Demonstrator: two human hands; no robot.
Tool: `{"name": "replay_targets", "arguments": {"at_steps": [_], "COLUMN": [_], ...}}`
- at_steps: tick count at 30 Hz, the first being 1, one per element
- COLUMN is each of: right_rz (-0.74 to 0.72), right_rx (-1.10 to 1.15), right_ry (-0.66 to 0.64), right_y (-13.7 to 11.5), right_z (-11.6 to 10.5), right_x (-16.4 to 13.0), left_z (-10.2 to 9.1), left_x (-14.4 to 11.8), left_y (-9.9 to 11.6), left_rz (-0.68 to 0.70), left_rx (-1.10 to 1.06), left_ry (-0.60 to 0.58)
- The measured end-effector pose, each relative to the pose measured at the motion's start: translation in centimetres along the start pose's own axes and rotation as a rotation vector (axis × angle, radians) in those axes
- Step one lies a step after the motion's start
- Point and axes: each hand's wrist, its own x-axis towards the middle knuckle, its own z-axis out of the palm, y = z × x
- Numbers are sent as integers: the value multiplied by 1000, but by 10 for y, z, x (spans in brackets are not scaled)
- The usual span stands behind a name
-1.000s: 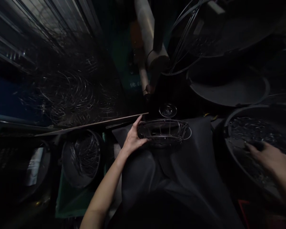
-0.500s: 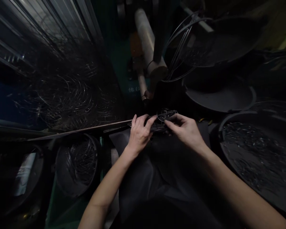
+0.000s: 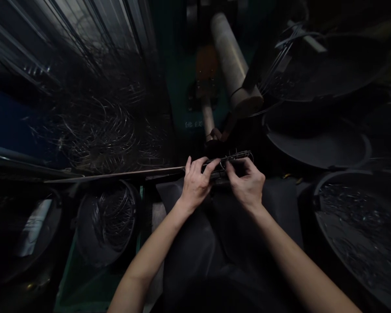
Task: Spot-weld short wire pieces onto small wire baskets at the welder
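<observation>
The thin edge of a board (image 3: 117, 175) runs up close to the left hand (image 3: 197, 184), leaving little room there; to the right, dark cloth (image 3: 280, 204) gives space before the round tub's rim (image 3: 316, 200). The wire frame (image 3: 243, 154) sits between both hands, below the metal cylinder (image 3: 233, 61). Left fingers are closed around it; the right hand (image 3: 247, 187) is bunched against it (whatever it pinches is too dark to tell). A second ago that hand was over the tub.
</observation>
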Motion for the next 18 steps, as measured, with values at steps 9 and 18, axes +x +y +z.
{"name": "replay_targets", "arguments": {"at_steps": [9, 18], "right_rz": [-146, -273], "right_rx": [-93, -125], "right_ry": [90, 135], "right_y": [6, 7], "right_z": [8, 12], "right_x": [12, 21], "left_z": [12, 20], "left_x": [10, 19], "left_y": [-9, -15], "left_rz": [0, -16], "left_rx": [-36, -121], "left_ry": [31, 35]}}
